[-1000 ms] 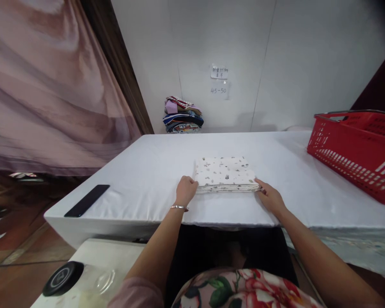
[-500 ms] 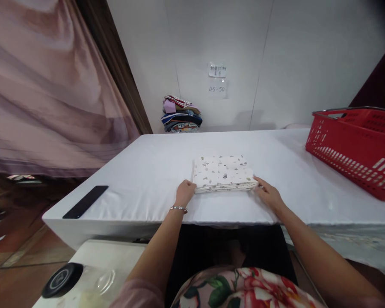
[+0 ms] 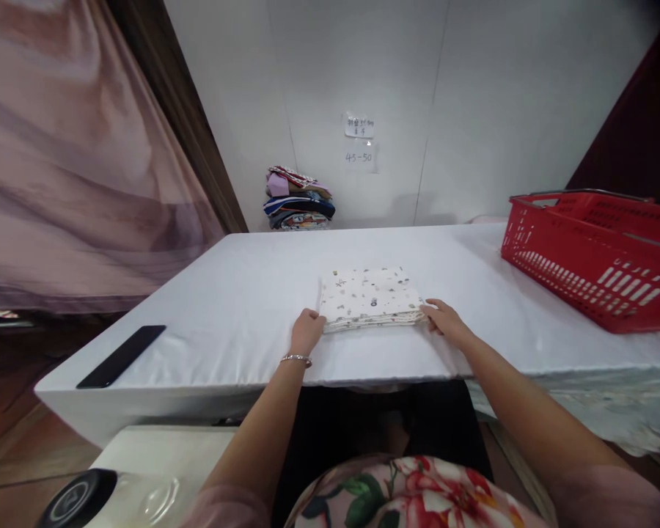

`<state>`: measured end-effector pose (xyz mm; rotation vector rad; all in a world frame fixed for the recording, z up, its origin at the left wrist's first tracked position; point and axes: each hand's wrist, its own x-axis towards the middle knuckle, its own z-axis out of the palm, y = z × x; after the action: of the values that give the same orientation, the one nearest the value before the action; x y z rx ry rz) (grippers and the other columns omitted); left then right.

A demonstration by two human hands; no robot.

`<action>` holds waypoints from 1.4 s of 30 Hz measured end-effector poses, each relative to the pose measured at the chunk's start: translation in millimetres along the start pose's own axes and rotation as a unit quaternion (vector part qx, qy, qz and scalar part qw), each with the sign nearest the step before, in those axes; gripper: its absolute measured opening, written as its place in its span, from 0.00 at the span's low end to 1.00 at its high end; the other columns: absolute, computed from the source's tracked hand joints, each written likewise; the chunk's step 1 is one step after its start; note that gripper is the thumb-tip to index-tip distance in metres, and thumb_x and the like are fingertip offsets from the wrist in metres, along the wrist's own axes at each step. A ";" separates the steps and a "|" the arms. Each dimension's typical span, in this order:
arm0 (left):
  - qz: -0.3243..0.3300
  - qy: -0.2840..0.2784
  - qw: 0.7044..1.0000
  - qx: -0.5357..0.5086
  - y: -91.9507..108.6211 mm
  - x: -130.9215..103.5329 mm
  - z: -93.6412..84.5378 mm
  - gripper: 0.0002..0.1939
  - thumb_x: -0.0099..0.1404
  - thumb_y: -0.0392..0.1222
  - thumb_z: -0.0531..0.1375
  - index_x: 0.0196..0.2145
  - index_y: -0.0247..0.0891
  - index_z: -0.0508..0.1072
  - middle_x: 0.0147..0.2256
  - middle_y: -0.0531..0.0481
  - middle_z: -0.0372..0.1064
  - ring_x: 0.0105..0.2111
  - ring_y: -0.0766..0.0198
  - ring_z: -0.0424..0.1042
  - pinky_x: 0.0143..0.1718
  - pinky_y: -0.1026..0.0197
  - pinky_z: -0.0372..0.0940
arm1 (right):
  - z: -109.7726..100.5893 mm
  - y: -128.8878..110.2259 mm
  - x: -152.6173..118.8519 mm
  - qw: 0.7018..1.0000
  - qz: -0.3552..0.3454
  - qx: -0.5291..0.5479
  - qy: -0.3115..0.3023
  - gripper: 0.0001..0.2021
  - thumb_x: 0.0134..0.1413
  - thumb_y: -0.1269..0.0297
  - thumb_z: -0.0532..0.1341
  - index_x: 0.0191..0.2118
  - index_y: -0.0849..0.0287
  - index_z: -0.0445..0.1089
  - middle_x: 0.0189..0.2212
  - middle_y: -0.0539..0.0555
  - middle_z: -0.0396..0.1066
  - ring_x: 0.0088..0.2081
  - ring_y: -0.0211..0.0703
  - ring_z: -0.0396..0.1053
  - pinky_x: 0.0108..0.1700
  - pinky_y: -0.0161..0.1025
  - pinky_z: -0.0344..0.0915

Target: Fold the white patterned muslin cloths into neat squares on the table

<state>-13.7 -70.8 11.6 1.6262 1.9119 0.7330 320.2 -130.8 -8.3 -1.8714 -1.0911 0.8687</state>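
A folded white cloth [image 3: 371, 295] with a small scattered print lies flat near the front of the table, its layered edge facing me. At its front left corner my left hand [image 3: 309, 328], with a bracelet on the wrist, pinches the layers. My right hand [image 3: 443, 321] grips the front right corner, thumb and fingers closed on the edge. Some fingertips of both hands are hidden by the cloth or the hands themselves.
A white-covered table [image 3: 242, 293] bears a black phone-like slab [image 3: 122, 357] at left and a red basket [image 3: 594, 264] at right. Folded fabrics [image 3: 298, 202] are stacked beyond the far edge. A black-lidded container [image 3: 80, 499] stands low at left.
The camera view has turned slightly, so the scene appears shifted left. Both hands stay at the cloth's front corners, and the right fingers have moved slightly at the edge.
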 end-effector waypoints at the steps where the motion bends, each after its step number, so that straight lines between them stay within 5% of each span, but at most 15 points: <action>1: 0.000 0.000 1.000 0.003 0.6 -0.2 -0.3 0.09 0.54 0.42 0.56 0.34 0.39 0.67 0.35 0.48 0.72 0.35 0.59 0.70 0.33 0.62 0.60 | -2.3 -1.4 3.1 1.000 0.019 0.012 -0.017 0.24 0.47 0.45 0.55 0.45 0.57 0.65 0.25 0.50 0.68 0.21 0.37 0.64 0.20 0.32 0.55; 7: -0.004 -0.011 1.000 0.022 3.6 -0.4 -2.0 0.12 0.55 0.43 0.55 0.38 0.39 0.67 0.39 0.46 0.71 0.38 0.58 0.70 0.37 0.61 0.61 | -12.5 -7.1 8.8 0.997 -0.036 -0.061 0.041 0.24 0.48 0.42 0.52 0.28 0.61 0.68 0.26 0.54 0.69 0.22 0.36 0.62 0.23 0.34 0.56; 14: -0.003 -0.021 0.999 0.034 5.1 -0.1 -3.1 0.13 0.56 0.44 0.54 0.39 0.39 0.67 0.41 0.45 0.71 0.41 0.57 0.69 0.39 0.60 0.61 | -4.8 4.0 -6.8 0.982 -0.170 -0.074 0.019 0.24 0.42 0.54 0.61 0.48 0.55 0.65 0.35 0.50 0.69 0.27 0.36 0.63 0.32 0.35 0.61; 24: -0.007 -0.029 0.999 0.034 5.5 -0.2 -3.6 0.13 0.56 0.46 0.53 0.39 0.40 0.67 0.42 0.45 0.71 0.40 0.55 0.69 0.38 0.59 0.61 | 12.9 5.2 -9.5 0.978 -0.165 -0.092 0.086 0.22 0.44 0.60 0.56 0.48 0.57 0.66 0.38 0.52 0.68 0.29 0.37 0.63 0.36 0.37 0.62; 31: 0.001 -0.028 0.999 0.039 4.7 -1.0 -1.1 0.14 0.56 0.46 0.54 0.40 0.39 0.67 0.43 0.45 0.70 0.41 0.56 0.69 0.38 0.59 0.61 | 13.0 2.4 -14.7 0.978 -0.149 -0.037 0.139 0.14 0.44 0.61 0.54 0.37 0.57 0.70 0.31 0.49 0.70 0.28 0.39 0.63 0.35 0.36 0.61; 42: 0.008 -0.031 0.999 0.033 2.7 -1.6 -1.0 0.15 0.57 0.47 0.55 0.41 0.39 0.67 0.42 0.45 0.71 0.40 0.57 0.70 0.39 0.60 0.61 | 5.5 10.8 -17.1 0.969 -0.177 -0.139 0.105 0.15 0.47 0.61 0.52 0.41 0.53 0.69 0.33 0.49 0.70 0.31 0.40 0.64 0.36 0.37 0.60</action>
<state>-12.2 -72.1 14.2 1.6876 1.8989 0.6234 312.7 -148.1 -17.4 -1.8569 -1.4117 0.3179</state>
